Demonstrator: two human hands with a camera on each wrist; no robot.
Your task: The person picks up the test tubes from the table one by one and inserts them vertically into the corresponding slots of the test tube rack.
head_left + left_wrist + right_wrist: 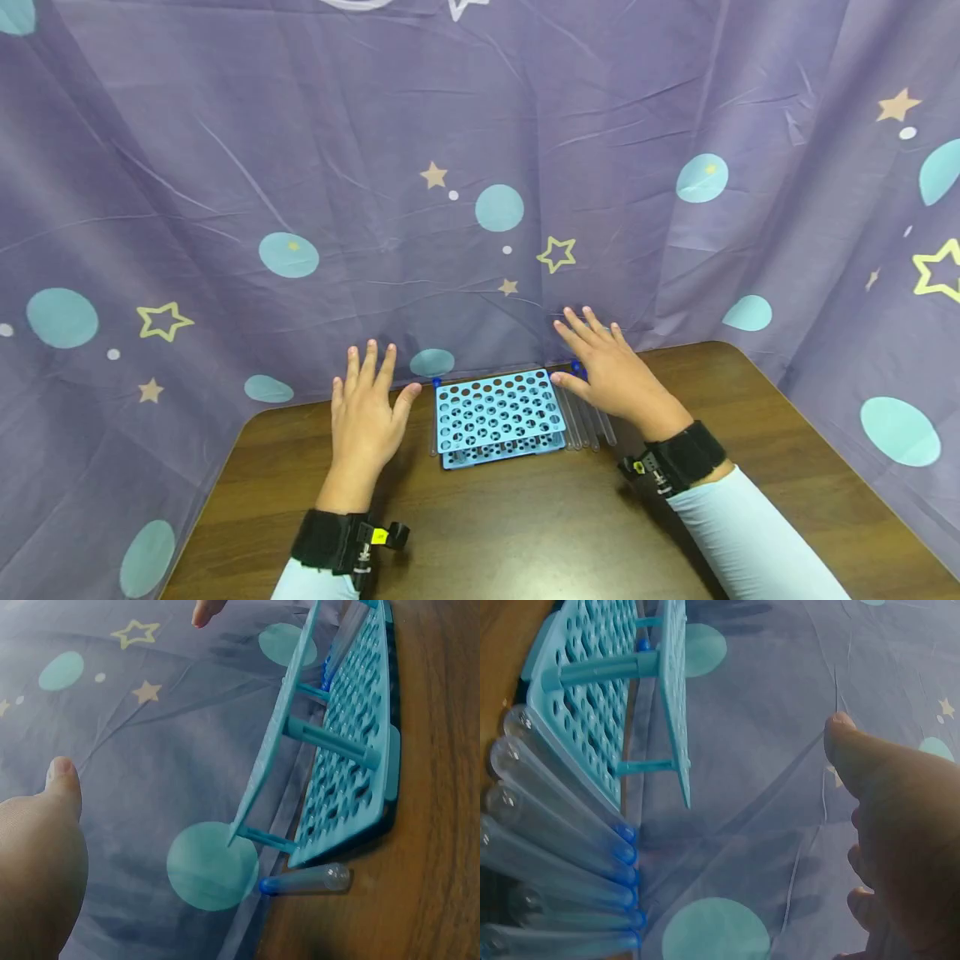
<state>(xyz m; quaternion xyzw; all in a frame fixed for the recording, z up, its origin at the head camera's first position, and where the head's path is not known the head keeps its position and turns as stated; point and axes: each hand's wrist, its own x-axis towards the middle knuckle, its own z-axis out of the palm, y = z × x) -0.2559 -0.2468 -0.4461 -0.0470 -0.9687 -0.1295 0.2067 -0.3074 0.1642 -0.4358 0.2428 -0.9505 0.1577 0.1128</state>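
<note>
A purple cloth [480,125] printed with teal circles and yellow stars is hanging all round the back and sides, filling everything from nine o'clock through twelve to three. Below it a dark wooden surface [525,525] is spreading toward six o'clock.

At the middle of that surface, hard against the cloth, a light blue tube rack [498,417] is standing, its top plate full of round holes and none of them showing a tube. From the left wrist view the rack [352,757] is showing its two plates joined by short posts.

At the rack's three o'clock side, a row of clear test tubes [585,421] with blue caps is lying flat on the wood, side by side and just beside the rack. The right wrist view is showing these tubes [547,840] closely packed, caps pointing at the cloth. At the rack's nine o'clock side a single tube [307,880] with a blue cap is lying alone, touching or nearly touching the rack's base.

The left hand [367,412] is hovering at the rack's nine o'clock, fingers straight and spread, its grip wide and holding nothing. The right hand [611,371] is hovering over the row of tubes at three o'clock, fingers likewise stretched out, grip wide and empty. Black straps are circling both wrists above pale blue sleeves.
</note>
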